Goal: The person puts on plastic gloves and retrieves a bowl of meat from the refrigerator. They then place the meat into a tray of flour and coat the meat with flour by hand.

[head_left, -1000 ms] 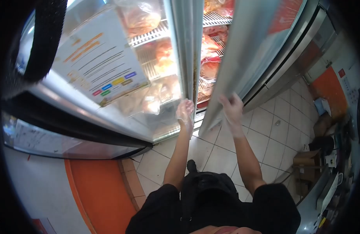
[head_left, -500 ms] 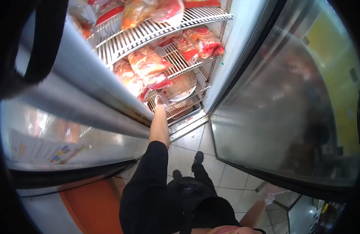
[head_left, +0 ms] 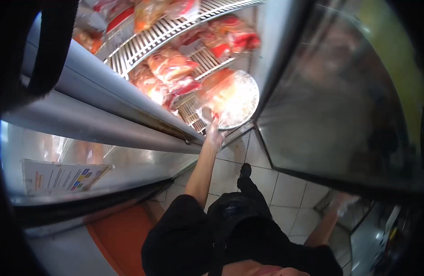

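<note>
Our left hand (head_left: pixel 215 134) pinches the round clear plastic-wrapped tray (head_left: pixel 230 100) by its rim — we should support it underneath; right hand (head_left: pixel 344 202) blurred, fingers indiscernible.

bag (head_left: pixel 223 94): orange-red, maybe | shelves (head_left: pixel 166 32): white wire | floor (head_left: pixel 230 168): pale tiles

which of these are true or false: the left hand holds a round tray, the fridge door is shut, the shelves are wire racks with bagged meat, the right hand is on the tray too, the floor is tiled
1. The left hand holds a round tray: true; it grips the tray's near edge.
2. The fridge door is shut: false; it stands open.
3. The wire racks carry bagged meat: true.
4. The right hand is on the tray too: false; it is low beside the door, blurred.
5. The floor is tiled: true.
</note>
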The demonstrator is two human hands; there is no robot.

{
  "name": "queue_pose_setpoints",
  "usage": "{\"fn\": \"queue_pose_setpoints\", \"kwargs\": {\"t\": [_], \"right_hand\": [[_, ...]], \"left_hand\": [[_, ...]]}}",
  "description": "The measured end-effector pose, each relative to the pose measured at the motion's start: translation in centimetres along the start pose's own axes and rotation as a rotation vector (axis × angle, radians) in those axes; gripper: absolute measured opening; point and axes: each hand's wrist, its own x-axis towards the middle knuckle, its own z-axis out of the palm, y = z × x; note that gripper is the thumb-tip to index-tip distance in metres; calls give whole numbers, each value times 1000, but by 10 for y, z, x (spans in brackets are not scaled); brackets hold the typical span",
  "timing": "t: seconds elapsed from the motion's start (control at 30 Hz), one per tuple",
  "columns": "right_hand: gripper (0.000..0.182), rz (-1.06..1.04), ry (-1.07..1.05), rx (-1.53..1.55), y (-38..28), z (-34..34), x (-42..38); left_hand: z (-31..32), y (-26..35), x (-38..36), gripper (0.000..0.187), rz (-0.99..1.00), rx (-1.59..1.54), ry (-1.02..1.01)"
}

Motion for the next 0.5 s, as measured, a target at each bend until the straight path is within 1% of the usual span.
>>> {"fn": "queue_pose_setpoints", "kwargs": {"t": [0.03,0.07,0.1,0.17,0.2,0.23,0.27,0.3,0.4,0.43,0.5], "right_hand": [[69,12,48,67,4,-1,-11],[67,3,-8,2,17,-5,-28],[64,-23,-43,-51,30,-7,-46],[59,-44,-67,-158,61,-1,-85],[57,-31,-70,-220,74,3,-108],[54,-6,-73,-274,87,8,-132],[52,9,-109,-330,98,11,-158],[50,2,-185,-380,108,14,-182],[35,-226,-732,-513,140,-1,-250],[32,-137,-1029,-701,122,12,-264],[28,-328,-989,-732,132,28,-318]], "left_hand": [[-16,-14,-23,37,2,15,-134],[-34,-26,-45,44,-13,27,-292],[-42,-31,-77,47,-72,-22,-369],[-66,-40,-136,61,-174,-23,-298],[-95,-46,-167,67,-157,-69,-294],[-116,-47,-197,67,-209,-144,-281],[-139,-53,-221,66,-154,-112,-240],[-164,-56,-242,66,-172,-85,-333],[-210,-57,-306,68,-218,50,-28],[-212,-62,-310,68,-235,92,10],[-213,-74,-308,67,-251,164,47]]}}
